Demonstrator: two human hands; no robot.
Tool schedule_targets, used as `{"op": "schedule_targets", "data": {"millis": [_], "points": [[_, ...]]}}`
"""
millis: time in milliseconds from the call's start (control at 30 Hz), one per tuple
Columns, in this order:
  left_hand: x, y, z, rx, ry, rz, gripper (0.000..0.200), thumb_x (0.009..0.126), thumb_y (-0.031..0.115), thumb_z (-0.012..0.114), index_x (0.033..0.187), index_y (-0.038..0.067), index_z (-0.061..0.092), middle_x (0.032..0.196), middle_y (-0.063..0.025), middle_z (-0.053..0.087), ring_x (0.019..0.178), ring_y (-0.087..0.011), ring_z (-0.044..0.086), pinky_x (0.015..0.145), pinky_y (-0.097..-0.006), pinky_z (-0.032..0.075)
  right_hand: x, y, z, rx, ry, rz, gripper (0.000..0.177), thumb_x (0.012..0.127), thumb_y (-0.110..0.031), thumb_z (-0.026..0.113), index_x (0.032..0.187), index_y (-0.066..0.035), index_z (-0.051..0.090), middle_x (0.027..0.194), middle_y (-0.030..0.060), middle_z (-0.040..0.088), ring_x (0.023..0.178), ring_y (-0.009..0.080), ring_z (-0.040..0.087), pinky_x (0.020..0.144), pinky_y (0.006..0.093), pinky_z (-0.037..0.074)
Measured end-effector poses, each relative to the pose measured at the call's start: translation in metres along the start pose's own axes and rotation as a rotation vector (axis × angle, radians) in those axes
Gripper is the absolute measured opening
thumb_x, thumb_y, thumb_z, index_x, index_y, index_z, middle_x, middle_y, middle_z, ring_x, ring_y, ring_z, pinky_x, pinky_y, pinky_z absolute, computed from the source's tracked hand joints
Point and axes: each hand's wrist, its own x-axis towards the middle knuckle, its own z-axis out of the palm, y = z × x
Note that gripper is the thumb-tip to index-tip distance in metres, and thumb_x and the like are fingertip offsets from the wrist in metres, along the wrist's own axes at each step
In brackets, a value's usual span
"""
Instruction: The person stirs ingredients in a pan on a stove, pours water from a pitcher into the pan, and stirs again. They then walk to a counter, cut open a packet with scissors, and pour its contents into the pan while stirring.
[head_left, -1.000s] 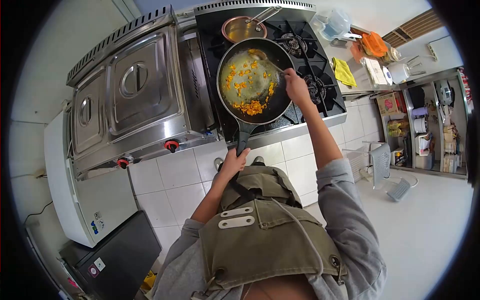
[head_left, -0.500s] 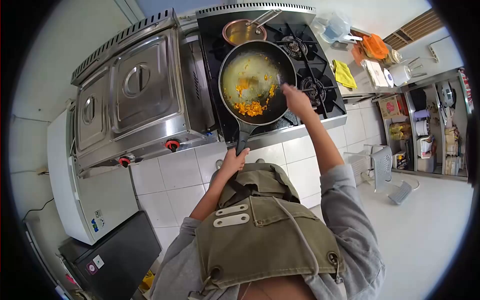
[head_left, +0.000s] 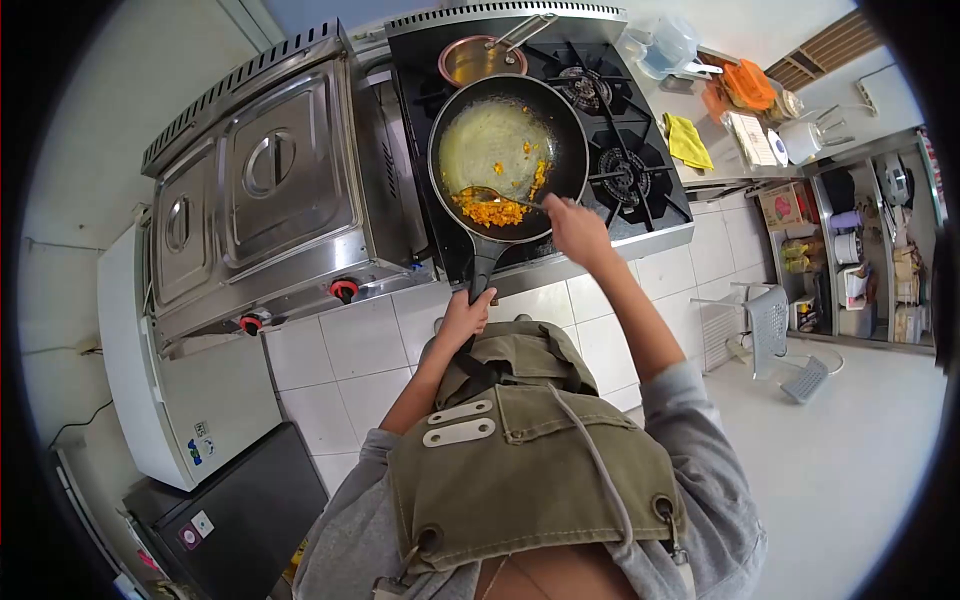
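Note:
A black frying pan [head_left: 565,165] sits over the front left part of the stove, its handle pointing toward me. My left hand [head_left: 467,316] is wrapped round that handle. Above the pan's right front rim, my right hand [head_left: 577,232] grips a metal spoon [head_left: 482,194], whose bowl lies in the pan at the lower left. Orange, crumbly food [head_left: 497,212] is heaped beside and below the spoon's bowl, with more bits up the right side. Pale yellowish liquid or residue coats the pan's middle.
Behind the pan stands a copper-coloured pot [head_left: 470,62] with a long metal handle. Bare burners [head_left: 622,175] are on the right of the stove. Left is a steel unit with lidded trays [head_left: 290,170]. A yellow cloth [head_left: 687,142] lies on the right counter.
My right hand has moved down and left, bringing the spoon to the lower left of the pan. The orange food is gathered more to the left. My left hand keeps its hold.

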Motion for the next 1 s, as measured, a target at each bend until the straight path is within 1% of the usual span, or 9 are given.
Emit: {"op": "schedule_targets", "data": {"millis": [133, 200, 267, 333, 467, 600, 733, 900, 1000], "points": [[0.001, 0.001, 0.0, -0.022, 0.001, 0.004, 0.034, 0.088, 0.026, 0.058, 0.069, 0.01, 0.036, 0.05, 0.0053, 0.035, 0.036, -0.0037, 0.031, 0.033, -0.0217, 0.024, -0.058, -0.017, 0.011, 0.064, -0.058, 0.146, 0.007, 0.086, -0.014, 0.043, 0.09, -0.01, 0.047, 0.063, 0.0198, 0.057, 0.063, 0.039, 0.059, 0.056, 0.0505, 0.046], [0.0, 0.001, -0.001, -0.024, -0.002, 0.015, 0.034, 0.088, 0.026, 0.058, 0.068, 0.01, 0.036, 0.049, 0.0057, 0.035, 0.036, -0.0034, 0.031, 0.033, -0.0216, 0.024, -0.06, -0.009, 0.02, 0.067, -0.109, 0.245, 0.008, 0.086, -0.015, 0.045, 0.09, -0.009, 0.047, 0.065, 0.0208, 0.058, 0.063, 0.0395, 0.059, 0.055, 0.0515, 0.045], [-0.001, 0.001, 0.001, -0.026, -0.015, 0.023, 0.034, 0.088, 0.026, 0.058, 0.067, 0.011, 0.036, 0.049, 0.0062, 0.034, 0.036, -0.0032, 0.03, 0.033, -0.0215, 0.023, -0.049, 0.014, 0.028, -0.034, 0.051, 0.323, 0.008, 0.085, -0.016, 0.046, 0.089, -0.009, 0.048, 0.067, 0.0217, 0.059, 0.063, 0.04, 0.058, 0.056, 0.052, 0.045], [-0.002, 0.004, 0.002, -0.006, -0.03, -0.01, 0.035, 0.089, 0.027, 0.055, 0.069, 0.013, 0.031, 0.049, 0.0078, 0.03, 0.038, -0.0026, 0.027, 0.034, -0.0207, 0.022, -0.039, 0.012, 0.015, -0.001, 0.115, 0.326, 0.008, 0.084, -0.016, 0.047, 0.086, -0.008, 0.049, 0.067, 0.0224, 0.058, 0.064, 0.0407, 0.058, 0.056, 0.0517, 0.045], [0.0, 0.001, 0.001, -0.023, -0.026, -0.002, 0.035, 0.089, 0.027, 0.056, 0.068, 0.013, 0.031, 0.049, 0.008, 0.031, 0.037, -0.002, 0.027, 0.034, -0.0204, 0.021, -0.041, 0.002, 0.017, 0.15, 0.034, 0.15, 0.009, 0.082, -0.015, 0.05, 0.082, -0.006, 0.051, 0.065, 0.0225, 0.057, 0.065, 0.0407, 0.057, 0.059, 0.0505, 0.044], [-0.001, 0.002, 0.003, -0.025, -0.009, -0.014, 0.034, 0.089, 0.026, 0.056, 0.068, 0.013, 0.032, 0.049, 0.0081, 0.03, 0.037, -0.0018, 0.027, 0.034, -0.0204, 0.02, -0.031, 0.02, 0.022, -0.046, 0.075, 0.322, 0.012, 0.081, -0.016, 0.049, 0.083, -0.005, 0.051, 0.067, 0.0216, 0.06, 0.065, 0.0408, 0.059, 0.061, 0.0512, 0.046], [0.0, -0.002, 0.001, -0.015, 0.0, 0.007, 0.032, 0.089, 0.024, 0.056, 0.07, 0.013, 0.033, 0.049, 0.0082, 0.03, 0.037, -0.002, 0.027, 0.033, -0.0209, 0.02, -0.026, 0.021, 0.003, 0.107, 0.135, 0.453, 0.016, 0.08, -0.02, 0.05, 0.09, -0.007, 0.05, 0.066, 0.0212, 0.06, 0.067, 0.0409, 0.059, 0.061, 0.0504, 0.045], [0.002, -0.005, 0.002, 0.001, 0.001, 0.014, 0.03, 0.089, 0.024, 0.056, 0.071, 0.012, 0.034, 0.049, 0.0081, 0.03, 0.036, -0.0023, 0.026, 0.033, -0.0214, 0.02, -0.035, 0.029, 0.027, 0.271, 0.099, 0.479, 0.01, 0.079, -0.016, 0.056, 0.085, -0.009, 0.052, 0.068, 0.021, 0.06, 0.068, 0.0415, 0.059, 0.061, 0.0491, 0.045], [0.002, -0.003, 0.001, 0.011, 0.027, 0.035, 0.031, 0.087, 0.025, 0.058, 0.07, 0.009, 0.038, 0.049, 0.0059, 0.035, 0.036, -0.0037, 0.031, 0.032, -0.0226, 0.023, -0.04, 0.029, 0.039, 0.192, 0.097, 0.399, 0.01, 0.078, -0.016, 0.057, 0.083, -0.009, 0.052, 0.067, 0.0214, 0.06, 0.067, 0.0419, 0.059, 0.061, 0.0489, 0.046]]}}
